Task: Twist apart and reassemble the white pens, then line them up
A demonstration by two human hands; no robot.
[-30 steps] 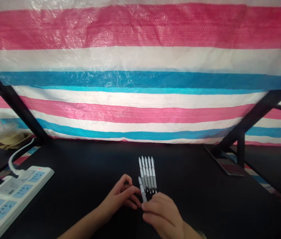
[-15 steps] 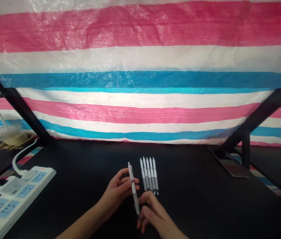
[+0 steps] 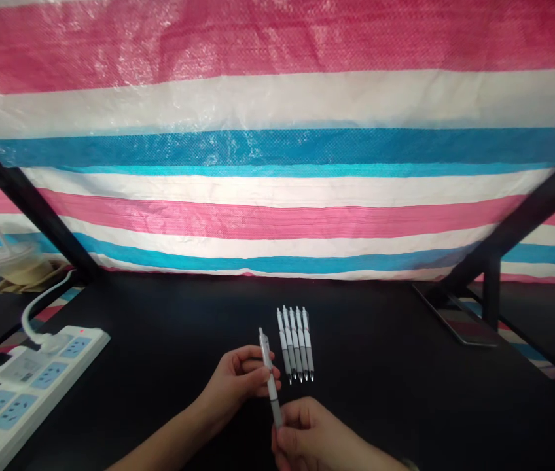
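A white click pen with a grey grip is held between both my hands, tilted with its clicker end up and away from me. My left hand pinches its upper barrel between thumb and fingers. Round the lower grip the fingers of my right hand are closed, and they hide the pen's tip. Just beyond my hands several matching pens lie side by side in a row on the black table, clickers pointing away and tips toward me.
A white power strip with a plugged-in adapter and cable lies at the left. By the right frame leg rests a dark phone. A lidded cup with a straw stands far left. Striped sheeting hangs behind the table.
My right hand has closed its fingers on the pen's lower end and now covers the tip. The pen and my left hand have shifted slightly toward me and to the right.
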